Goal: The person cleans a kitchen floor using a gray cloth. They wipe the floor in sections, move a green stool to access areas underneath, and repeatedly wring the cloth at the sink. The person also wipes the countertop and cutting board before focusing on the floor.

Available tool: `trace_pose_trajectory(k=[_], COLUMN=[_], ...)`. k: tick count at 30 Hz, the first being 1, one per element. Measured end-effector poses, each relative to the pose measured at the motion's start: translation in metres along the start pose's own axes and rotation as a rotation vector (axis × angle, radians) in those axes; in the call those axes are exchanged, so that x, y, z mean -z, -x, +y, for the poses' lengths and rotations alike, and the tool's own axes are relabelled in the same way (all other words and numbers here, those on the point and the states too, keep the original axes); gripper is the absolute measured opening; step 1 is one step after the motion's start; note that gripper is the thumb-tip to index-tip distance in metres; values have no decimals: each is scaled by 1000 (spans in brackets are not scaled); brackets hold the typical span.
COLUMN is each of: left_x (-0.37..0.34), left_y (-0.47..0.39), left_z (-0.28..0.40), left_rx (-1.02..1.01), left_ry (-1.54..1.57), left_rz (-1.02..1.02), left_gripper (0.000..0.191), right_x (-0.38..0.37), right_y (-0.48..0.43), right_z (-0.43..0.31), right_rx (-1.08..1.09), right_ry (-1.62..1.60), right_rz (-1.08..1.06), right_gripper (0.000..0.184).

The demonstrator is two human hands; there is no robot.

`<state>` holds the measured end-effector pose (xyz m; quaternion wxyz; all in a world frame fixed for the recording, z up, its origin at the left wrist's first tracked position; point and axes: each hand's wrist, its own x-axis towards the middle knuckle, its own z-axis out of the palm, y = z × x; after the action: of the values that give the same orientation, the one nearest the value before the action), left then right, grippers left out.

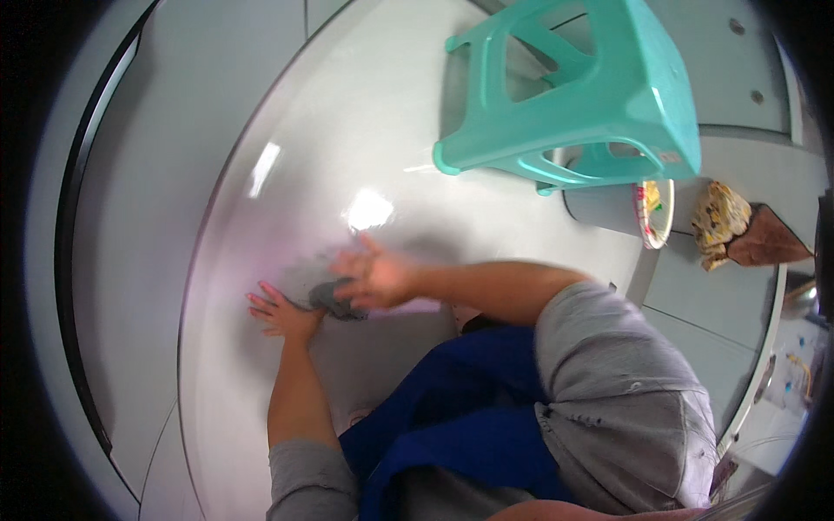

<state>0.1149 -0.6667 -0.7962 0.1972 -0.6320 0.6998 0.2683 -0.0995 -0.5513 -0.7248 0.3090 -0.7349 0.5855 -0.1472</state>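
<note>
My left hand (287, 316) rests on the glossy pale floor (319, 163) with its fingers spread. Right beside its thumb lies a crumpled dark grey cloth (329, 298). Blurred by motion, my right hand (378, 273) is over the other end of this cloth, fingers apart. Whether the right hand touches the cloth cannot be told. Around the cloth, a greyish smear or shadow (303, 273) shows on the floor.
A turquoise plastic stool (586, 111) stands at upper right. Behind it is a lined waste bin (603, 207). A patterned cloth (720, 215) and a brown cloth (769, 241) hang by the cabinets. Pale cabinet fronts (156, 215) border the floor at left.
</note>
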Motion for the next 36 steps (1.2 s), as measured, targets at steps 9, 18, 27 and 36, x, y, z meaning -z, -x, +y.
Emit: trace_pose_trajectory(k=[9,18,27,36], left_x=[12,6,8,0], left_y=[2,4,5,7], left_z=[9,5,5,13], left_rx=[52,32,18,82], left_ry=[-125,-155,-153,-218], left_rz=[-91,-53,-68,-7], left_gripper=[144,145,143,142], right_x=[289,271,224,216], right_y=[185,192,290,463], right_z=[-68,-9,-78,-186], right_rx=[-1205,-377,-767,-1123], right_ry=[-1098,-1568,-1282,-457], right_rz=[1140,1976,2106,2106], right_gripper=[66,76,54,46])
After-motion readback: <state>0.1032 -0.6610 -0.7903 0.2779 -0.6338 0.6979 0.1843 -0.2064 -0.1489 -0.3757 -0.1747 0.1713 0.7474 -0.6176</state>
